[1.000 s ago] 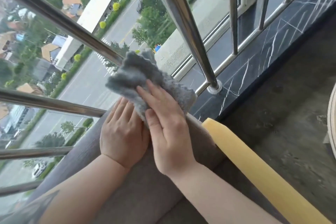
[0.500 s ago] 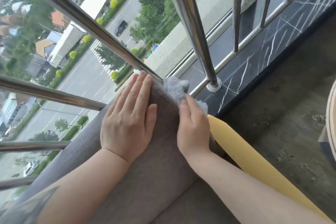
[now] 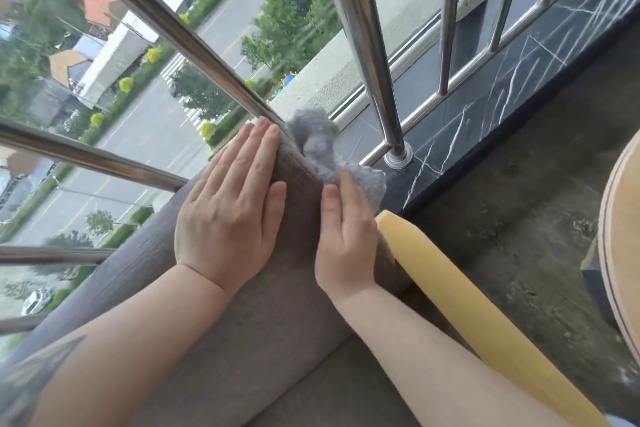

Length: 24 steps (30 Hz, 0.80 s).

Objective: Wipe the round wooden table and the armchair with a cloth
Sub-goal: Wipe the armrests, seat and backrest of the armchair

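The grey upholstered back of the armchair (image 3: 263, 322) fills the lower middle, with its yellow wooden armrest (image 3: 460, 308) running down to the right. My left hand (image 3: 232, 215) lies flat with straight fingers on the top of the backrest. My right hand (image 3: 346, 236) presses the fluffy grey cloth (image 3: 322, 149) against the top right corner of the backrest, fingers laid over it; whether they curl round it is hidden. The cloth bunches up beyond the fingertips. A curved edge of the round wooden table (image 3: 620, 253) shows at the far right.
A steel railing post (image 3: 367, 55) and slanted rails (image 3: 166, 24) stand right behind the chair back, with glass and a street far below. A black marble sill (image 3: 485, 107) runs along the railing. Grey concrete floor (image 3: 512, 211) lies between chair and table.
The cloth came down from above the backrest, where both hands held it, onto the chair's top corner. My left hand let go and now lies flat on the backrest; my right hand pushes the cloth along the edge.
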Each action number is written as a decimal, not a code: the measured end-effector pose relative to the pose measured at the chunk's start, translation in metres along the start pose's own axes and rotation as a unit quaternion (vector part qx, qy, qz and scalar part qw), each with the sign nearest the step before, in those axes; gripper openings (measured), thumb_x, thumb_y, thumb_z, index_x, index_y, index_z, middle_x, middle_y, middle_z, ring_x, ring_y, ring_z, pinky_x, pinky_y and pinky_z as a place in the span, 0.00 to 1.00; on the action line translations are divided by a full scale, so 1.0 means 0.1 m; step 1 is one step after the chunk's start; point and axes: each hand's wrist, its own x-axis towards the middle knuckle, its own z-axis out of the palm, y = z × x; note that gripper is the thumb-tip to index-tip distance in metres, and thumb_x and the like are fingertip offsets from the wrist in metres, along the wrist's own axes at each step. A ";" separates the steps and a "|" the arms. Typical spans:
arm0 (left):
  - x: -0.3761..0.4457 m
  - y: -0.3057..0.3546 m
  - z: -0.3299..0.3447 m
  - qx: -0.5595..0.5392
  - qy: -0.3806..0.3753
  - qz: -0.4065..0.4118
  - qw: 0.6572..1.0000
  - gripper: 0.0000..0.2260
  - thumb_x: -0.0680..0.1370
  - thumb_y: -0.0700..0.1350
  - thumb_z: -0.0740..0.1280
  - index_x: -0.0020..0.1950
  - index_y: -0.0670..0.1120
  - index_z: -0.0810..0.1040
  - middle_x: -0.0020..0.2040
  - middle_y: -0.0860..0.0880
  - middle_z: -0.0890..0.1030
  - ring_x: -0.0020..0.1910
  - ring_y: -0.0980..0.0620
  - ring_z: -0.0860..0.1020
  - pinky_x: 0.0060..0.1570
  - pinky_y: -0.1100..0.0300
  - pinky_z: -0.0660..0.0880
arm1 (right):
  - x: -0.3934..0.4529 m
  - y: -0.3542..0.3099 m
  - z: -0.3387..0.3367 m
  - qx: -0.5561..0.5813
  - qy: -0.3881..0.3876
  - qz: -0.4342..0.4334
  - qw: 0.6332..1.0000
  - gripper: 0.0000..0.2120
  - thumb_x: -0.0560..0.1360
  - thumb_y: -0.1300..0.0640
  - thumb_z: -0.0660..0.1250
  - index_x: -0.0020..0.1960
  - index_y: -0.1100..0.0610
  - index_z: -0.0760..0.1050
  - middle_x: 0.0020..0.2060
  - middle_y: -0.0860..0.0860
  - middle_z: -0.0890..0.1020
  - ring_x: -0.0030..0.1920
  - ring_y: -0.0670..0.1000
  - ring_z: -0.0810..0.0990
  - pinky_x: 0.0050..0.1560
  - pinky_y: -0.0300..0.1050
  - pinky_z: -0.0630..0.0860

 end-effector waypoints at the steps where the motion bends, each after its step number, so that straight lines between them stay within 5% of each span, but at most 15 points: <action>1: -0.01 0.01 0.00 -0.002 -0.002 -0.005 1.000 0.20 0.83 0.46 0.54 0.72 0.39 0.69 0.71 0.45 0.70 0.71 0.49 0.68 0.69 0.55 0.66 | -0.03 0.18 -0.07 -0.009 0.006 0.014 1.000 0.14 0.82 0.48 0.52 0.54 0.52 0.74 0.50 0.48 0.76 0.53 0.44 0.74 0.55 0.39 0.70; 5: -0.01 -0.02 0.01 0.004 0.002 0.002 1.000 0.20 0.82 0.45 0.54 0.72 0.39 0.68 0.71 0.45 0.70 0.71 0.49 0.68 0.69 0.54 0.66 | 0.05 0.35 -0.30 -0.038 -0.032 0.217 0.975 0.16 0.83 0.54 0.52 0.38 0.51 0.69 0.39 0.48 0.75 0.49 0.54 0.73 0.47 0.38 0.64; 9: 0.00 0.01 0.02 0.006 0.018 -0.001 1.000 0.19 0.83 0.45 0.54 0.71 0.38 0.69 0.70 0.44 0.70 0.71 0.49 0.68 0.69 0.53 0.67 | 0.06 -0.32 0.00 0.006 -0.040 -0.014 0.999 0.14 0.82 0.51 0.53 0.60 0.51 0.75 0.53 0.45 0.79 0.57 0.46 0.75 0.58 0.39 0.70; 11: 0.01 0.01 0.00 -0.005 0.010 0.000 1.000 0.19 0.83 0.45 0.54 0.71 0.38 0.69 0.71 0.43 0.70 0.71 0.49 0.68 0.68 0.52 0.68 | 0.02 -0.16 -0.07 -0.017 -0.068 -0.032 0.997 0.17 0.82 0.50 0.53 0.66 0.53 0.72 0.57 0.48 0.79 0.60 0.48 0.76 0.59 0.38 0.70; 13: 0.00 0.01 0.00 0.004 0.009 0.000 1.000 0.20 0.82 0.44 0.54 0.72 0.38 0.68 0.71 0.43 0.70 0.71 0.48 0.68 0.69 0.52 0.67 | 0.04 0.05 -0.29 -0.031 -0.078 0.082 0.993 0.18 0.82 0.48 0.52 0.63 0.57 0.73 0.52 0.49 0.79 0.58 0.52 0.75 0.51 0.32 0.68; 15: -0.01 0.01 0.01 0.015 0.011 0.001 1.000 0.20 0.82 0.44 0.54 0.72 0.38 0.67 0.71 0.43 0.69 0.71 0.48 0.68 0.70 0.53 0.66 | 0.11 0.04 -0.33 -0.029 -0.082 0.173 0.981 0.17 0.83 0.50 0.52 0.56 0.57 0.76 0.46 0.49 0.79 0.55 0.51 0.74 0.47 0.36 0.66; 18: 0.00 0.00 0.05 0.015 0.022 0.001 1.000 0.20 0.82 0.45 0.56 0.71 0.37 0.69 0.70 0.42 0.70 0.70 0.47 0.69 0.68 0.51 0.68 | 0.18 -0.40 -0.11 0.007 -0.079 0.023 0.997 0.12 0.82 0.52 0.55 0.56 0.53 0.75 0.48 0.48 0.80 0.52 0.42 0.76 0.51 0.40 0.70; 20: 0.00 -0.01 0.05 0.007 0.026 -0.004 1.000 0.20 0.82 0.45 0.56 0.70 0.37 0.69 0.70 0.41 0.71 0.70 0.47 0.69 0.68 0.51 0.68 | 0.15 -0.48 0.00 -0.009 -0.067 -0.070 0.995 0.13 0.82 0.50 0.55 0.61 0.53 0.74 0.52 0.48 0.81 0.53 0.46 0.78 0.52 0.36 0.71; 24: 0.00 0.01 0.07 -0.002 0.024 -0.011 1.000 0.20 0.82 0.46 0.53 0.70 0.37 0.70 0.69 0.41 0.72 0.69 0.46 0.71 0.68 0.52 0.68 | 0.16 -0.31 -0.11 -0.068 -0.040 -0.034 0.996 0.17 0.81 0.49 0.52 0.54 0.58 0.74 0.38 0.44 0.75 0.39 0.45 0.70 0.39 0.37 0.63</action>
